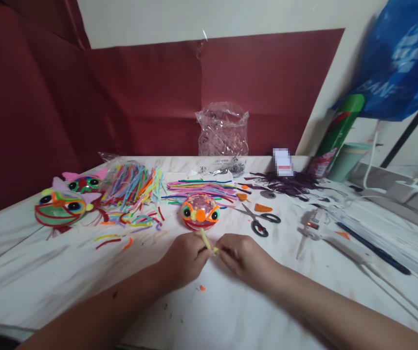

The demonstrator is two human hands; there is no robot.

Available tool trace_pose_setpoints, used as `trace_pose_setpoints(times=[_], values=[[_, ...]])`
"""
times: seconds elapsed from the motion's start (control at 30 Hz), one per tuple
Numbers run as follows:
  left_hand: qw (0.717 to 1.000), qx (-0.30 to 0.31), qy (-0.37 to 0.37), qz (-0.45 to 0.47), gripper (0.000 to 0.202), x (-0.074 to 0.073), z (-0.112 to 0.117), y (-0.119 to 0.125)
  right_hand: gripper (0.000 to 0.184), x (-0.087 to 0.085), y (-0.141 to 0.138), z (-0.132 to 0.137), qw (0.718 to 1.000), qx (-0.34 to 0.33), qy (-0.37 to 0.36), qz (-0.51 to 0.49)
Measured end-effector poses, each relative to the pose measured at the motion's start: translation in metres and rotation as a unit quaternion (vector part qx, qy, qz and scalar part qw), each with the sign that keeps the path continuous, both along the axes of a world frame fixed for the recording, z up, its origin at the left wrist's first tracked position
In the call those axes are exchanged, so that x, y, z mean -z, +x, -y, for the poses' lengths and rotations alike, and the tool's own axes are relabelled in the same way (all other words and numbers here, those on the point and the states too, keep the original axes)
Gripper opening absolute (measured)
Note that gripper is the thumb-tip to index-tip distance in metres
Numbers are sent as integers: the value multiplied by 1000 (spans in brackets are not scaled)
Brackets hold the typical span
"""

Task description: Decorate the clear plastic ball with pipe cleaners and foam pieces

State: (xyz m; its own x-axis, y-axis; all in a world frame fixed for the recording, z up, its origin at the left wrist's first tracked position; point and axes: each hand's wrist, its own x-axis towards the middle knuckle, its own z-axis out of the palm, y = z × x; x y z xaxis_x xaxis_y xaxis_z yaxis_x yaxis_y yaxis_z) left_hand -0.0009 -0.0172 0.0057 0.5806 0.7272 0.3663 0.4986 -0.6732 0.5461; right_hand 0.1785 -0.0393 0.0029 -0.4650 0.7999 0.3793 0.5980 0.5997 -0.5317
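Observation:
Both hands meet over the near middle of the table, fingers pinched on a short yellow pipe cleaner [206,240]. My left hand [185,257] grips it from the left, its upper end sticking up past the fingers. From the right, my right hand [244,257] pinches the other end close by. Just beyond them sits a round clear ornament [200,212] with orange-rimmed eyes, an orange nose and a red mouth line. Scissors [258,221] with black handles lie partly spread to its right. A small orange scrap [202,288] rests on the near side of my hands.
Two decorated face ornaments [61,214] stand at the left. A bag of coloured pipe cleaners [132,182] and loose pieces lie beside them. More pipe cleaners [201,189] and purple strands [292,183] lie farther back. At right are a hot glue gun [333,238], a blue pen [372,249] and a power strip [409,192].

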Motion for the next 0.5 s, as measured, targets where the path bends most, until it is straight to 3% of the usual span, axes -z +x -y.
trace_pose_setpoints(times=[0.17, 0.27, 0.37, 0.43, 0.5], values=[[995, 48, 80, -38, 23, 7, 1, -3, 21, 8, -2, 0, 1000, -7, 10, 26], [998, 0, 57, 4, 21, 5, 3, 0, 17, 9, -4, -2, 996, 12, -62, -64], [996, -70, 12, 58, 17, 3, 5, 4, 24, 9, -7, -4, 969, 29, -170, -179], [992, -94, -10, 82, 15, 4, 5, 6, 29, 9, -7, -4, 962, 31, -183, -200], [992, -96, -24, 78, 17, 4, 4, 6, 26, 9, -6, -3, 974, 38, -150, -167]])
